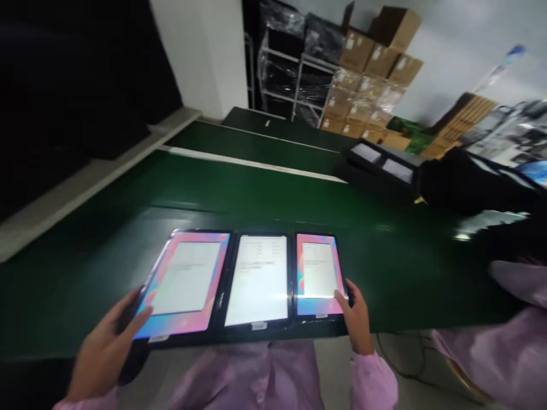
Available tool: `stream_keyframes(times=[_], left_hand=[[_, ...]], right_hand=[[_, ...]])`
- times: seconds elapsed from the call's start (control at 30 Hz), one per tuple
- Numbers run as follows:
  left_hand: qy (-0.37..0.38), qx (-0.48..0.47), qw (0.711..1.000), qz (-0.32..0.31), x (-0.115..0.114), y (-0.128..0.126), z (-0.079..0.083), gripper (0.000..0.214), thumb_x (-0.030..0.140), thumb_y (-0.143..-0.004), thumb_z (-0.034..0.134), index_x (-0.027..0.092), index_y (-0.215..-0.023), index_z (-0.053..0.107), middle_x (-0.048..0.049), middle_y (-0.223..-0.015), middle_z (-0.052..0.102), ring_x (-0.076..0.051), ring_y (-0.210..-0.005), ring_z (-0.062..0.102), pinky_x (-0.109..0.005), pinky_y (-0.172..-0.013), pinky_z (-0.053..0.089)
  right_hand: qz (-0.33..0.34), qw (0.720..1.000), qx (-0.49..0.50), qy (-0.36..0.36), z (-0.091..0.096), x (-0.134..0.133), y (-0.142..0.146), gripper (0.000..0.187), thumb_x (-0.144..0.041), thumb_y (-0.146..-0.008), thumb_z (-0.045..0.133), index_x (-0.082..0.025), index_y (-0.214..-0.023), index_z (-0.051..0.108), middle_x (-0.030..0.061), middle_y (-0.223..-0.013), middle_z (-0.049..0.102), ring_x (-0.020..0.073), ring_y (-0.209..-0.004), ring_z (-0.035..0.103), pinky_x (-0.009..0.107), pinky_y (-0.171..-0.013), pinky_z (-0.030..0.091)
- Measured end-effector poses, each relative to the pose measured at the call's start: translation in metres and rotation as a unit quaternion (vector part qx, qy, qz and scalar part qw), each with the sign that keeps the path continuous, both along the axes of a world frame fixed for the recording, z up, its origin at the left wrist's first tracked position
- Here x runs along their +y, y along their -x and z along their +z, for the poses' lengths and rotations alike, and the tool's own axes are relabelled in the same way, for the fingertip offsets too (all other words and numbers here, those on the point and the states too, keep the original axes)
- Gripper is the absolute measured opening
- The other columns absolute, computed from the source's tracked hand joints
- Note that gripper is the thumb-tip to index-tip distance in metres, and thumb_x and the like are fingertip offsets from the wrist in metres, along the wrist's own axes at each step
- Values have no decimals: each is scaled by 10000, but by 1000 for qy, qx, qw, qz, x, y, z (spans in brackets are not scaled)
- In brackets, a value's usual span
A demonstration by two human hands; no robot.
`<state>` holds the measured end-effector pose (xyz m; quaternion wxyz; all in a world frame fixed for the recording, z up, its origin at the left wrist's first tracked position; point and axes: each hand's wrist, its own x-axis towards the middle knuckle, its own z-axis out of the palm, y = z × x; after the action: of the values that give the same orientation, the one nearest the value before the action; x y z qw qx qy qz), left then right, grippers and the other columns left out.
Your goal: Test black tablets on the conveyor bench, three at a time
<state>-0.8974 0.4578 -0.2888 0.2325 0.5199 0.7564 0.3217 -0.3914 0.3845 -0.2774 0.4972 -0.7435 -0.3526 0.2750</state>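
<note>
Three lit tablets lie side by side on a black tray [239, 337] at the near edge of a green table [128, 239]: a left tablet [183, 283] and a right tablet [318, 274] with pink-blue borders, and a white-screened middle tablet [258, 279]. My left hand [105, 353] grips the tray's left end, with the thumb resting on the left tablet's edge. The tray's right end is held by my right hand [356, 322], thumb on the right tablet's lower corner. Both of my sleeves are pink.
Another black tray [378, 168] with screens sits further along the table at right. A pink-sleeved co-worker's arm [504, 341] is at the right edge. Cardboard boxes [371, 74] and wrapped shelving [294, 62] stand against the back wall.
</note>
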Motion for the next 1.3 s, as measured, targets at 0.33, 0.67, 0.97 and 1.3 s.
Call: stream_keyframes(times=[0.33,0.67,0.97,1.3], left_hand=[[-137,-49,989,39,-6,-19,17,647,646,-899,616,174,-1340,641,-131,-1321,712,-332,-1198,681,-479,-1055,559],[-202,142,888,-388,-92,-123,38,445,162,-1000,543,220,-1442,534,-68,-1292,740,-245,-1304,619,-489,-1224,406],[-249,170,872,-387,-83,-124,27,370,122,-983,569,192,-1346,575,-44,-1230,769,-247,-1331,600,-517,-1328,181],[-282,134,880,-358,-86,-130,25,374,100,-969,559,198,-1330,577,-58,-1192,773,-222,-1277,643,-520,-1317,240]], right_hand=[[8,999,-31,27,11,-10,3,739,-716,-915,579,-158,-1396,632,137,-1435,606,329,-1328,546,468,-1149,397],[80,990,-29,110,26,-15,-4,958,-762,-813,667,-225,-1580,464,106,-1576,473,395,-1416,452,541,-1178,375],[74,988,12,133,34,-1,-6,1039,-698,-708,823,-222,-1563,474,127,-1518,531,383,-1350,528,528,-1130,448],[42,996,0,82,17,5,-1,911,-668,-769,794,-197,-1504,537,123,-1429,611,368,-1292,574,485,-1063,509]])
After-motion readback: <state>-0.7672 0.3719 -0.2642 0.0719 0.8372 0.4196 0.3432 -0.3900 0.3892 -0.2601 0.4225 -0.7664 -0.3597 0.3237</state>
